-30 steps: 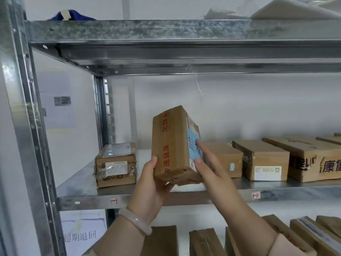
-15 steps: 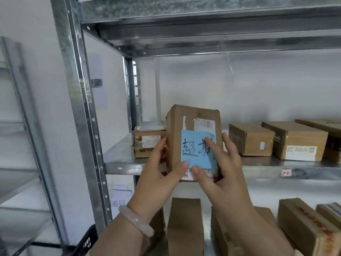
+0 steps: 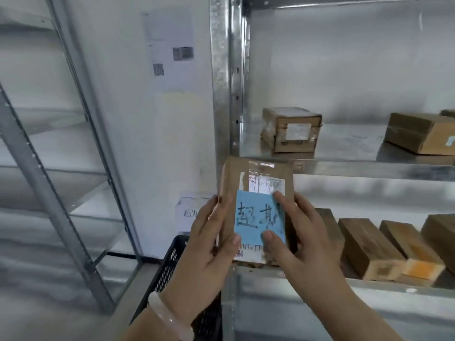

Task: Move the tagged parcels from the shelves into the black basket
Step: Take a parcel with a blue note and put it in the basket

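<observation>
I hold a brown cardboard parcel [image 3: 256,178] upright in front of me, its face towards me. A blue paper tag [image 3: 253,217] with handwritten characters is stuck on it. My left hand [image 3: 209,242] grips the parcel's left edge, thumb on the front. My right hand [image 3: 298,239] grips the right edge, with thumb and forefinger lying on the tag. The black basket [image 3: 170,262] stands on the floor below my left hand, left of the shelf post; only its mesh wall shows.
A metal shelf unit [image 3: 369,168] fills the right. Its upper board carries a taped box [image 3: 291,129] and another box [image 3: 421,134]. Several boxes [image 3: 369,247] lie on the lower board. A second metal rack [image 3: 44,183] stands at the left against a white wall.
The view has swung left and down. The parcel came off the shelf, turned its tagged face to me and now sits lower, near the basket. Both hands kept hold of it.
</observation>
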The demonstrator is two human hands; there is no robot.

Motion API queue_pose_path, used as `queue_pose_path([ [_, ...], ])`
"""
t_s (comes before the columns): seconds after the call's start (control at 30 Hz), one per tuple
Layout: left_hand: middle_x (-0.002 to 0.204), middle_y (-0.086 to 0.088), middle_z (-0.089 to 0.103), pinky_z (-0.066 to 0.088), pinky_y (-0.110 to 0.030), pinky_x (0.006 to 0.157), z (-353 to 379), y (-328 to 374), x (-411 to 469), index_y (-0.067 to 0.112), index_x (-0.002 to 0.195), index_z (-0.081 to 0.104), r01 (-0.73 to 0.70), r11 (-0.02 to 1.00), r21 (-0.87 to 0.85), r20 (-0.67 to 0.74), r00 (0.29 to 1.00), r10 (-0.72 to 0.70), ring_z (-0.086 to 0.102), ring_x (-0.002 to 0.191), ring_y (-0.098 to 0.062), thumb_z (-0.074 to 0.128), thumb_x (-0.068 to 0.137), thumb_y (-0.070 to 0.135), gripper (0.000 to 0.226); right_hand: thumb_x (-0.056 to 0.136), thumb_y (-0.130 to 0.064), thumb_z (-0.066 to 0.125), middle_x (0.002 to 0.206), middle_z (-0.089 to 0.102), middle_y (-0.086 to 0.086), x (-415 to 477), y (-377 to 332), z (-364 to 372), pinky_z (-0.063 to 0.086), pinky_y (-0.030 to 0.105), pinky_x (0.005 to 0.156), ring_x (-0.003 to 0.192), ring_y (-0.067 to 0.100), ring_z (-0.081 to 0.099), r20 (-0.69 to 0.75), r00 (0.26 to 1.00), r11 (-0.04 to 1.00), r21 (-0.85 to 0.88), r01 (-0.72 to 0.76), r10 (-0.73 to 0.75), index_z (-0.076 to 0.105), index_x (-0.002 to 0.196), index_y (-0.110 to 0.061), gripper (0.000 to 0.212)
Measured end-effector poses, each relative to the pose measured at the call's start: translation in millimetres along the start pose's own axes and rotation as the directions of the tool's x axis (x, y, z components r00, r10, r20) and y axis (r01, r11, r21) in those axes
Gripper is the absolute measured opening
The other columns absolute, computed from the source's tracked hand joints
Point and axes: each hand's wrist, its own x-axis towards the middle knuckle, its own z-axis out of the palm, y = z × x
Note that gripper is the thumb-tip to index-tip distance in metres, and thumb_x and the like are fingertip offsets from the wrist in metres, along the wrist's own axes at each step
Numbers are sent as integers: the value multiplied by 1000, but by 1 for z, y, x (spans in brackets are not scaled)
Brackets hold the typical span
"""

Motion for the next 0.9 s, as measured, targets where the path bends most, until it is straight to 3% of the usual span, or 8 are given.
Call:
queue_pose_path([
  [0.07,151,25,23,43,-2,87,-26,-20,-20,57,139,36,8,1000,0,18,1000,-8,28,131,19,49,89,34,56,83,-53,60,149,19,-22,-15,-8,30,50,40,97,141,8,21,36,999,1000,-8,-2,2,33,136,-58,59],
  [0.17,152,10,30,46,-13,96,-59,-57,-48,53,137,41,49,999,6,-15,999,-49,33,139,0,57,94,39,48,79,-57,59,150,15,-21,-37,-15,74,50,44,95,141,7,19,144,987,997,9,-76,74,30,136,-60,64],
  [0.27,152,9,32,48,-29,103,-86,-93,-75,53,137,40,147,988,57,-66,988,-143,34,141,-10,61,84,46,58,76,-65,55,152,9,-23,-52,-16,116,47,47,98,143,7,12,279,951,991,-24,-130,132,24,137,-63,68],
  [0.4,149,14,34,52,-41,99,-115,-137,-94,55,134,43,306,952,27,-91,949,-303,37,139,-11,65,81,39,60,71,-74,46,148,4,-32,-51,-9,162,41,43,106,141,3,11,434,878,977,-142,-157,204,13,137,-64,75],
  [0.5,146,20,37,53,-38,98,-131,-176,-95,58,131,42,372,927,40,-120,923,-365,40,136,-7,67,88,24,60,77,-69,51,148,7,-32,-41,5,193,37,36,109,139,-2,14,508,827,970,-134,-201,242,14,138,-62,72],
  [0.6,142,12,47,56,-37,92,-143,-220,-89,58,131,43,465,885,9,-111,880,-462,50,130,-16,66,89,20,61,84,-59,56,153,6,-30,-30,27,224,25,31,115,138,-8,9,561,771,954,-158,-256,300,12,140,-61,71],
  [0.77,138,15,48,59,-34,84,-157,-294,-71,58,131,45,571,821,18,-121,816,-565,56,122,-16,66,85,29,58,87,-56,55,154,7,-29,-4,78,276,18,34,119,142,-5,4,627,679,924,-236,-301,381,9,145,-54,73],
  [0.9,137,9,47,59,-29,83,-166,-349,-44,57,130,44,653,755,56,-98,756,-647,55,120,-16,66,89,20,59,88,-57,53,156,4,-26,17,120,315,14,31,119,144,2,6,643,614,889,-352,-294,458,9,147,-50,74],
])
